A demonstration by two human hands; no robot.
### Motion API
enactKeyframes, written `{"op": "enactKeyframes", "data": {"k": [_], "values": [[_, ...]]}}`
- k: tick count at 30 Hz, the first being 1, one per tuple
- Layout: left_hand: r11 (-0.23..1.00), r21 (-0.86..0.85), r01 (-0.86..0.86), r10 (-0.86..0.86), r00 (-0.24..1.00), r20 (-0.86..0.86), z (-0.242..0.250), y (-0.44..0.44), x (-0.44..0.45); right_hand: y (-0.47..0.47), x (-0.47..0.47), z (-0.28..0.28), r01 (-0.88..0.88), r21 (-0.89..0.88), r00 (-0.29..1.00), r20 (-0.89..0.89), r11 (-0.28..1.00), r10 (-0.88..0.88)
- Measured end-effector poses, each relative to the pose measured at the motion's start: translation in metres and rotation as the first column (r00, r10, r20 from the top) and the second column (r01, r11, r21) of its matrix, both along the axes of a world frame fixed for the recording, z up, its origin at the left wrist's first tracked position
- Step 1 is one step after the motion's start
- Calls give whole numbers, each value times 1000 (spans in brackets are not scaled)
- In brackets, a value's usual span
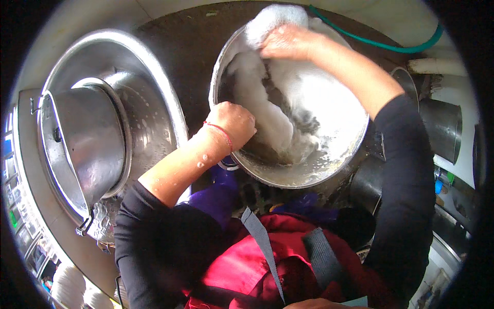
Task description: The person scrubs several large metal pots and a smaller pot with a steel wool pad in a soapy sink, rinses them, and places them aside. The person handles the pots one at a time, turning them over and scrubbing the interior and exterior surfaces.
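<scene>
A large, round metal pot [335, 162] is tilted with its open mouth towards me. White suds [262, 116] and cloudy liquid streak its inside wall. My left hand [231, 123], a red string around its wrist, is closed on the left side of the pot's rim. At the far rim, my right hand [287, 42] is closed against a foamy white wad [276, 23]. Foam covers the wad, so its material cannot be told, and the right fingertips are hidden. Soap bubbles dot my left forearm.
To the left, a wide metal basin [154, 112] holds a smaller metal pot [96, 135] lying on its side. A green hose [401, 48] curves along the back right. More metal pots [440, 127] stand on the right, beside a white pipe [436, 67].
</scene>
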State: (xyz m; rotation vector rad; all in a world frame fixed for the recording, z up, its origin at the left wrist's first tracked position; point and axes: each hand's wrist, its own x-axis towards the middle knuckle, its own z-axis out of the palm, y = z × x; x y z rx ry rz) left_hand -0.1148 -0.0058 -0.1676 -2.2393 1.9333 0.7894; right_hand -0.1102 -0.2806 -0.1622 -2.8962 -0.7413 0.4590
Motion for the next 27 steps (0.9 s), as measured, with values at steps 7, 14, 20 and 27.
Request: {"op": "enactKeyframes", "data": {"k": [7,14,20,27], "values": [[1000,7,-13,13,997,70,-1,2,-5,-72,-164,-48,645,-287,750,63,708,-658],[960,-275,-59,66,998,14,3,4,-1,90,-255,-63,524,-602,378,-469,602,-798],[854,-505,-127,126,991,-36,1,5,-2,206,-140,-61,959,38,269,-437,281,-858],[706,-691,-156,142,987,-78,-5,2,0,250,-75,-65,278,226,165,-969,-934,-186]]}}
